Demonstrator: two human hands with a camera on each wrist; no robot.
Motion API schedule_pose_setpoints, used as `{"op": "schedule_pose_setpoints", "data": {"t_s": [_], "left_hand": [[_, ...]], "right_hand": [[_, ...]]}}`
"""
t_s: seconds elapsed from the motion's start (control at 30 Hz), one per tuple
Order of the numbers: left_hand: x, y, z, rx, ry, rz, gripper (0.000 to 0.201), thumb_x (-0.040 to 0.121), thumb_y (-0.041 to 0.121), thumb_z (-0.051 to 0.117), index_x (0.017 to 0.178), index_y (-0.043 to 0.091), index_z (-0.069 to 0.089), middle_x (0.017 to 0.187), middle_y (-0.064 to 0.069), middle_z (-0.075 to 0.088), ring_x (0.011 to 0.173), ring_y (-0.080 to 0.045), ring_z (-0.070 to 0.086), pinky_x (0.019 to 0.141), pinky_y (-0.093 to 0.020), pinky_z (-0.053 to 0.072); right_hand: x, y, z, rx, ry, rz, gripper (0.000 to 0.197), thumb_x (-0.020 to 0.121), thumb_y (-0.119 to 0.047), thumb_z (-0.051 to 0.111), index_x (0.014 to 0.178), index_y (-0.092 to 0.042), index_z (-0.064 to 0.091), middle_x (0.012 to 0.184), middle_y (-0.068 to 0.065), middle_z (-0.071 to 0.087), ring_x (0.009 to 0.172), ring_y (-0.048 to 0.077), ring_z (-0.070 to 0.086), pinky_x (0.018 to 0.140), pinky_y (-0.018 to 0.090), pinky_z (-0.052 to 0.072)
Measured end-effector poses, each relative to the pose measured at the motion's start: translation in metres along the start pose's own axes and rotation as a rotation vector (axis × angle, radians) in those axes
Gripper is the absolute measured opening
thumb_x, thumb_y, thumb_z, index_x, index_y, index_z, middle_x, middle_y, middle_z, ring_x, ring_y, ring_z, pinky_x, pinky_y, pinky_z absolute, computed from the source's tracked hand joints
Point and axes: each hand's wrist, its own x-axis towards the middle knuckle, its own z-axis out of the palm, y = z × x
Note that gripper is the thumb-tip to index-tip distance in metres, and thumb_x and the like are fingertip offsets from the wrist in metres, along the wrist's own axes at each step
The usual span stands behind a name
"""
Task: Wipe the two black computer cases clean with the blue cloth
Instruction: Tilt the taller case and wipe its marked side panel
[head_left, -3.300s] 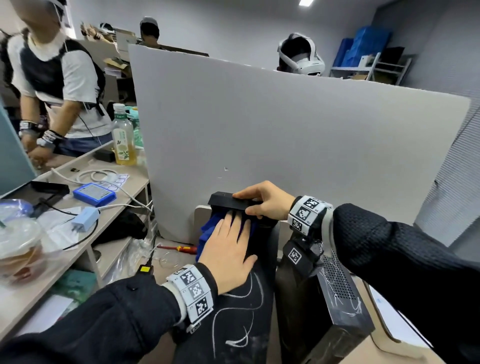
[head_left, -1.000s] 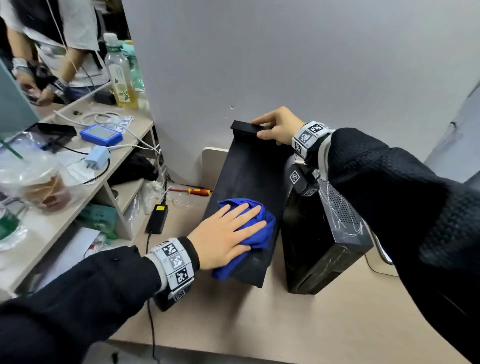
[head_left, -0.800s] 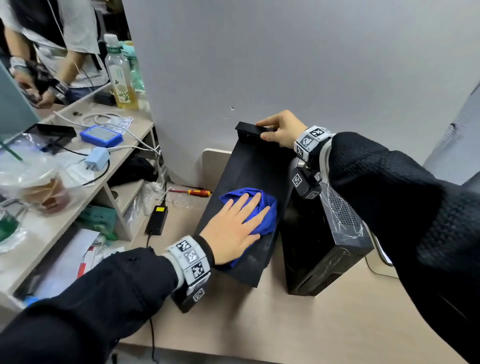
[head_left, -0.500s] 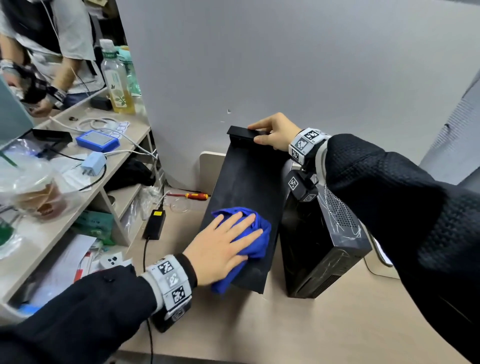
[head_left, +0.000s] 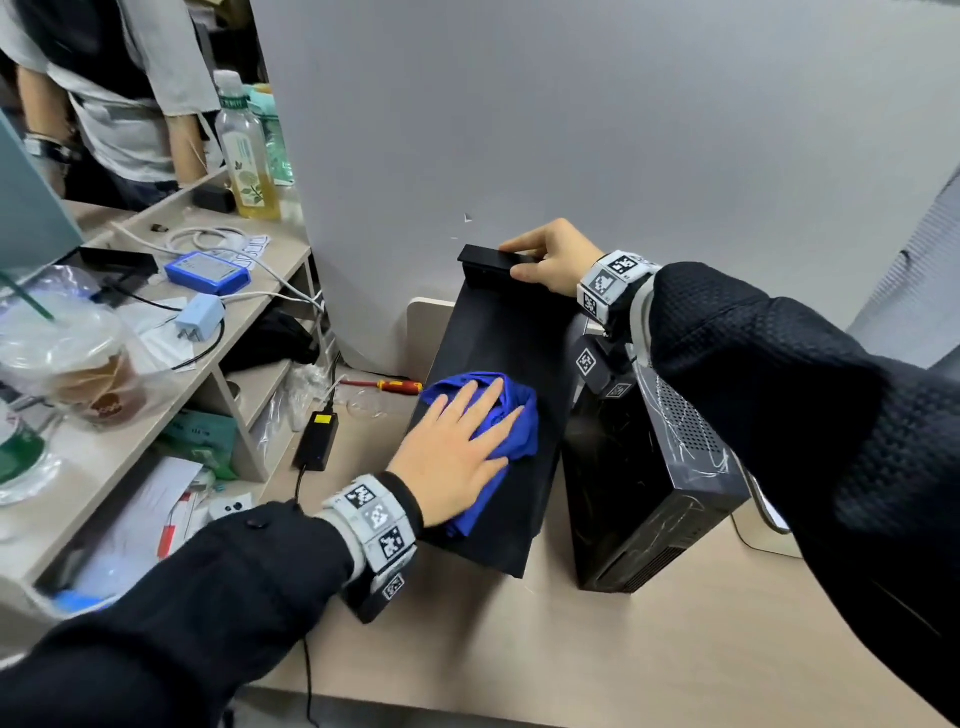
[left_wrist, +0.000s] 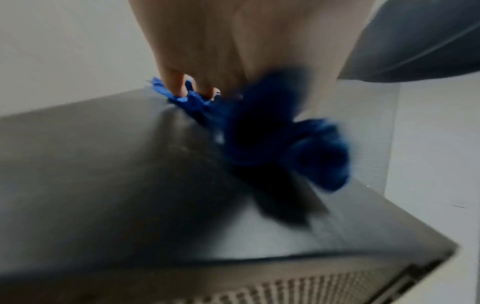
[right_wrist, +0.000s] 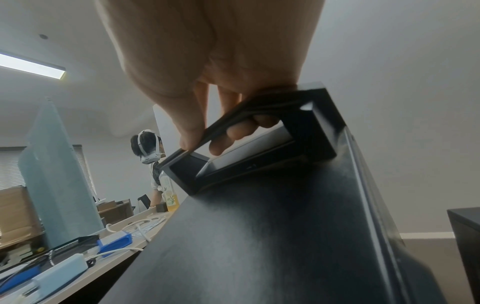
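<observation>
Two black computer cases stand side by side on the beige tabletop (head_left: 571, 649). The left case (head_left: 498, 332) is tilted, its broad side facing up. My left hand (head_left: 462, 441) lies flat with straight fingers on the crumpled blue cloth (head_left: 517, 415), pressing it onto that side. In the left wrist view the blue cloth (left_wrist: 259, 133) is bunched under the fingers (left_wrist: 179, 82) on the case panel (left_wrist: 91, 174). My right hand (head_left: 548, 260) grips the handle (right_wrist: 306, 107) at the case's far top end, fingers curled through it. The right case (head_left: 649, 493) stands upright with white scratch marks.
A grey partition (head_left: 571, 130) rises right behind the cases. Left of them lie a red screwdriver (head_left: 400, 386) and a black power adapter (head_left: 317, 441). The shelf desk (head_left: 249, 291) holds a bottle (head_left: 249, 156), a blue box (head_left: 208, 273), cables and a bagged cup (head_left: 78, 364). A person stands at the far left.
My left hand has slid the cloth up the tilted case, away from its near edge, after several strokes back and forth. The right hand has kept its grip on the handle.
</observation>
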Motion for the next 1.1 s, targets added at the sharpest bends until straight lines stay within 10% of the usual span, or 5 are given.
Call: {"op": "schedule_pose_setpoints", "data": {"t_s": [0.27,0.5,0.6,0.9,1.1], "left_hand": [[-0.069,0.034,0.023,0.007,0.082,0.336,0.059,0.092,0.045,0.041,0.148,0.029,0.032,0.156,-0.011,0.028,0.138,-0.038,0.036,0.111,-0.053,0.032],[0.014,-0.029,-0.003,-0.010,-0.030,-0.009,0.064,0.091,0.049,0.018,0.147,0.024,0.037,0.156,-0.013,0.028,0.137,-0.039,0.036,0.105,-0.052,0.035],[0.035,-0.052,-0.019,0.073,-0.141,-0.108,0.063,0.097,0.050,0.012,0.154,0.024,0.013,0.162,-0.011,0.002,0.146,-0.034,0.013,0.113,-0.047,0.023],[-0.097,-0.008,0.038,0.002,-0.066,0.118,0.063,0.092,0.044,0.041,0.150,0.023,0.028,0.157,-0.015,0.026,0.139,-0.044,0.032,0.109,-0.054,0.028],[-0.048,-0.032,0.017,-0.003,-0.037,0.176,0.059,0.095,0.045,0.037,0.151,0.026,0.029,0.155,-0.014,0.030,0.135,-0.042,0.038,0.105,-0.054,0.038]], "right_hand": [[-0.003,0.005,-0.003,-0.016,0.015,0.023,0.038,0.085,-0.017,0.067,0.122,-0.025,0.066,0.098,-0.002,0.068,0.064,-0.006,0.053,0.051,0.000,0.037],[-0.001,0.002,0.001,-0.052,0.024,0.012,0.036,0.085,-0.017,0.066,0.121,-0.023,0.066,0.103,0.002,0.071,0.093,0.011,0.063,0.096,0.032,0.049],[0.001,0.003,0.001,-0.070,0.030,0.021,0.036,0.086,-0.018,0.065,0.121,-0.023,0.066,0.101,0.001,0.070,0.093,0.011,0.064,0.097,0.034,0.050],[-0.006,0.008,-0.002,-0.005,0.008,0.002,0.038,0.081,-0.023,0.067,0.118,-0.031,0.068,0.098,-0.006,0.072,0.090,0.008,0.066,0.093,0.032,0.051],[-0.013,0.001,-0.003,-0.043,0.026,-0.045,0.037,0.087,-0.015,0.065,0.123,-0.024,0.065,0.102,-0.009,0.067,0.089,0.001,0.059,0.091,0.022,0.045]]}}
